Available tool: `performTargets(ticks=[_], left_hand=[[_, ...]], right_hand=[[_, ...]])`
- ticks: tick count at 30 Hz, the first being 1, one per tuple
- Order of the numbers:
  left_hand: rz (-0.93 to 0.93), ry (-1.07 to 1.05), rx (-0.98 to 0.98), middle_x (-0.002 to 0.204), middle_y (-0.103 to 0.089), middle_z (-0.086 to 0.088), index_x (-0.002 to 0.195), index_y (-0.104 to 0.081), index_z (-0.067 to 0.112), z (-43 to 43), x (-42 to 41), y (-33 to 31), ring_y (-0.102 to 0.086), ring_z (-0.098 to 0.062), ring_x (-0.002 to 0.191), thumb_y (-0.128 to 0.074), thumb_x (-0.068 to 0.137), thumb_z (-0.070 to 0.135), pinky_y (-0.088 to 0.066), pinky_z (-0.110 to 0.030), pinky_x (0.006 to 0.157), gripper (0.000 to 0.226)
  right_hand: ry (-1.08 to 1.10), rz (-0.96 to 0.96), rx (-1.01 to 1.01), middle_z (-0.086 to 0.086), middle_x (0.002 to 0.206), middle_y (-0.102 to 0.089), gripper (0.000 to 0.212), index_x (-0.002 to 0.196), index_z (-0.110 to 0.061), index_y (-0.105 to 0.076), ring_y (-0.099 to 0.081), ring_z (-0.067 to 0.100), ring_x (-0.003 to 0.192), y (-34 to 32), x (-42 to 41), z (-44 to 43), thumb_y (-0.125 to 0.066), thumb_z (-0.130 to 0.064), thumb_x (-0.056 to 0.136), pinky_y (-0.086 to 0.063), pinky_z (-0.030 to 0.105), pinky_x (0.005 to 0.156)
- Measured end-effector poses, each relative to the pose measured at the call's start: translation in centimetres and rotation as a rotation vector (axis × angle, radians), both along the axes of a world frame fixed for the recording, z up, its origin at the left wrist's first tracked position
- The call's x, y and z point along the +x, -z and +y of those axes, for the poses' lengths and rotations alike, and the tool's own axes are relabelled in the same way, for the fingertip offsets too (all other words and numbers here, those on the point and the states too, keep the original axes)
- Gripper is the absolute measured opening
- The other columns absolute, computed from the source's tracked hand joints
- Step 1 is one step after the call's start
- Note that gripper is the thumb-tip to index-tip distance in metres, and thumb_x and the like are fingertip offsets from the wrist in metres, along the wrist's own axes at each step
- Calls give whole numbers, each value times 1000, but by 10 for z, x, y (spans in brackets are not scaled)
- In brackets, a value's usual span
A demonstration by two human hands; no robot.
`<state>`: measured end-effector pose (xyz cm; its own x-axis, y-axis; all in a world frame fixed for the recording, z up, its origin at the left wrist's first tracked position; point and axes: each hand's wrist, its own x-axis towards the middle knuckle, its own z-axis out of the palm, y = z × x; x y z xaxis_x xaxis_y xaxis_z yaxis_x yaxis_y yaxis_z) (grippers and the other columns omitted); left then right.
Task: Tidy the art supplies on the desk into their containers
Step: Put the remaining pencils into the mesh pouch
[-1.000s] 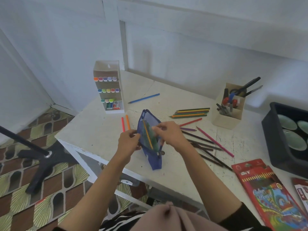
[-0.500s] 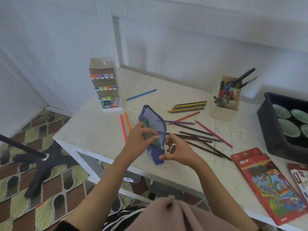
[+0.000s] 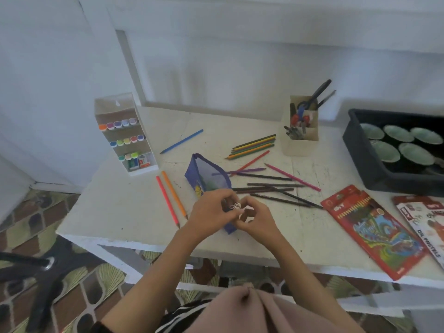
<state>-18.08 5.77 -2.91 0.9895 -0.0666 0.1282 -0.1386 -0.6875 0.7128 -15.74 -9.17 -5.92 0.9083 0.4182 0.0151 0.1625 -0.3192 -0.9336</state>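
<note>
The left grip [image 3: 211, 211] and right grip [image 3: 258, 221], fingers curled, pinch the blue pouch [image 3: 207, 175] at its near end, mid-bench [image 3: 120, 207]. Loose pencils [image 3: 264, 189] lie at its 3 o'clock.

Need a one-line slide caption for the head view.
Left hand and right hand grip the blue pencil pouch at its zipper pull; loose colored pencils lie across the white desk.

Off to your right, a black tray [image 3: 358, 155] sits at the back, with pale green bowls [image 3: 397, 133] inside in 2 rows. Down on your left, black stand legs [image 3: 48, 267] spread across the patterned floor [image 3: 101, 284]. Straight ahead of you there's a white wall [image 3: 216, 56].
</note>
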Motion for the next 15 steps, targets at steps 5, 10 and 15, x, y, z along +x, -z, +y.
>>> performTargets(ticks=[5,10,15], left_hand=[[24,-117,-206,70,-64,7,78,-64,22,-3,4,-4,-60,-7,67,-76,78,27,-52,-21,64,13],[118,-184,-373,72,-65,6,74,-64,24,-3,7,-17,-62,-8,71,-74,81,23,-51,-18,66,12],[69,-270,-366,85,-59,9,75,-62,28,-8,3,-21,-56,-11,85,-73,82,23,-49,-21,74,13]], right_hand=[[146,-227,-25,-11,69,-53,22,73,-14,-55,-52,3,62,-4,2,3,-73,-1,74,-40,11,55],[212,-383,-36,-13,67,-45,43,65,-27,-42,-46,-1,62,-17,2,7,-73,2,73,-37,7,55],[267,-427,-37,-2,66,-47,32,65,-13,-46,-44,13,60,-16,-3,14,-73,2,72,-37,14,51]])
